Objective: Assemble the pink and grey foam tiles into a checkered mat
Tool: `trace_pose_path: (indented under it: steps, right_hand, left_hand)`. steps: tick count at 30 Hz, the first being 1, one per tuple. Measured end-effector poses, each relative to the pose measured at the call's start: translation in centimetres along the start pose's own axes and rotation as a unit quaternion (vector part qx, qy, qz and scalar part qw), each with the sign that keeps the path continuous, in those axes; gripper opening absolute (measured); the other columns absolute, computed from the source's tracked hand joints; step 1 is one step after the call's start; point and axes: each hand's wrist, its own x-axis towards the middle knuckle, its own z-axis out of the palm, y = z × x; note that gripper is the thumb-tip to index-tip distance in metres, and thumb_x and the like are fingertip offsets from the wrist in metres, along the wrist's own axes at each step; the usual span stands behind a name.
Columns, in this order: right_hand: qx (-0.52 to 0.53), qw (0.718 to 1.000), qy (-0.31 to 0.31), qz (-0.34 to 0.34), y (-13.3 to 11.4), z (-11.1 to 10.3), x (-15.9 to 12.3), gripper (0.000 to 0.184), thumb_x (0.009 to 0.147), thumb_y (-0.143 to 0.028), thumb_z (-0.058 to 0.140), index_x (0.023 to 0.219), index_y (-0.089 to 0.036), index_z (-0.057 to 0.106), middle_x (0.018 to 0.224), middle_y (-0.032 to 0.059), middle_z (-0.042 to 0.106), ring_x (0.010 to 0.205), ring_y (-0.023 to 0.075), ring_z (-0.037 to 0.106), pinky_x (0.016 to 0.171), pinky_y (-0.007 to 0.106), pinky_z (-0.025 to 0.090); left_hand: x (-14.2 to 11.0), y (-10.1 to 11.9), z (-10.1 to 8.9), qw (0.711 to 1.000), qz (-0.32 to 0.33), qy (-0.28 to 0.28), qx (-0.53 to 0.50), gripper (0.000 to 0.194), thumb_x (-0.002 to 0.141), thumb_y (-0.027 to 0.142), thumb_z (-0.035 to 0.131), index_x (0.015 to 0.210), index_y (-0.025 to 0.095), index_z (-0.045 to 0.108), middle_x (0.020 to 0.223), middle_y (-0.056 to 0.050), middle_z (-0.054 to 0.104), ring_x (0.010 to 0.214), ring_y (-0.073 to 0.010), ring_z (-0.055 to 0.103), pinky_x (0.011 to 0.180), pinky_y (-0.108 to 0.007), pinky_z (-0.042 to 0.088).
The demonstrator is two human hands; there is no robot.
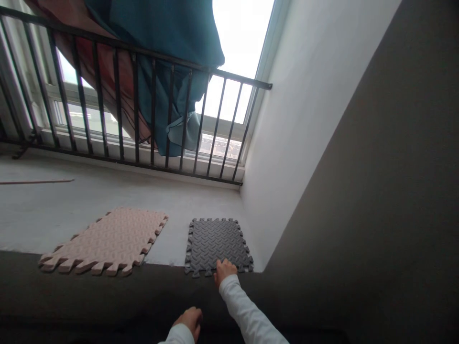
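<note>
A dark grey interlocking foam mat (218, 241) lies on the white ledge, its front teeth jutting a little past the edge. My right hand (225, 271) is at the front edge of this mat, with curled fingers on its top and the thumb lower down by the rim. Below and to the left, my left hand (191, 319) hangs in front of the ledge. Its fingers are curled in and nothing shows in them. To the left lies a pink foam mat (111, 239) with toothed edges, also overhanging the ledge, apart from the grey one.
Behind the ledge (172, 196) runs a black metal railing (154, 114) before a window. Blue-green cloth (161, 28) and reddish cloth (107, 91) drape over it. A thin stick (39, 181) lies at far left. A white wall (287, 143) bounds the ledge on the right.
</note>
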Motion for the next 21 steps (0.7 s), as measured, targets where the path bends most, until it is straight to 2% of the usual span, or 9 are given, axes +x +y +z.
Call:
trace_pose_path:
  steps: [6,13,16,21]
  right_hand:
    - [0.042,0.998,-0.024,0.044,0.0,0.1,0.7,0.037,0.068,-0.025,0.056,0.103,-0.017,0.051,0.093,0.0137,0.063,0.091,0.0242,0.058,0.073,0.037,0.047]
    - [0.114,0.984,-0.063,0.123,0.1,-0.5,1.7,0.047,0.064,-0.024,0.06,0.109,-0.016,0.047,0.1,0.0145,0.061,0.094,0.0232,0.058,0.078,0.035,0.046]
    - [0.14,0.978,-0.051,0.149,0.5,-0.3,1.4,0.047,0.065,-0.025,0.058,0.109,-0.018,0.045,0.099,0.0131,0.062,0.092,0.0217,0.059,0.077,0.033,0.046]
    - [0.146,0.972,0.001,0.185,1.1,0.1,0.3,0.031,0.07,-0.028,0.05,0.1,-0.02,0.05,0.093,0.0115,0.064,0.086,0.0213,0.061,0.071,0.032,0.047]
  left_hand:
    - [0.4,-0.5,0.5,1.0,0.025,0.006,0.004,0.028,0.072,0.009,0.043,0.089,0.024,0.06,0.099,-0.002,0.059,0.092,-0.0119,0.054,0.078,-0.02,0.039]
    - [-0.2,-0.2,-0.2,1.0,0.022,0.006,-0.01,0.027,0.073,0.007,0.043,0.087,0.024,0.06,0.096,-0.001,0.06,0.087,-0.0098,0.055,0.076,-0.018,0.038]
    - [-0.3,-0.2,-0.4,1.0,0.024,0.002,-0.008,0.027,0.074,0.007,0.042,0.087,0.023,0.059,0.097,-0.001,0.06,0.087,-0.0087,0.054,0.076,-0.017,0.038]
    - [-0.5,-0.2,-0.7,0.999,0.033,0.0,-0.011,0.027,0.074,0.008,0.042,0.089,0.022,0.059,0.098,-0.002,0.06,0.088,-0.0084,0.054,0.076,-0.016,0.038]
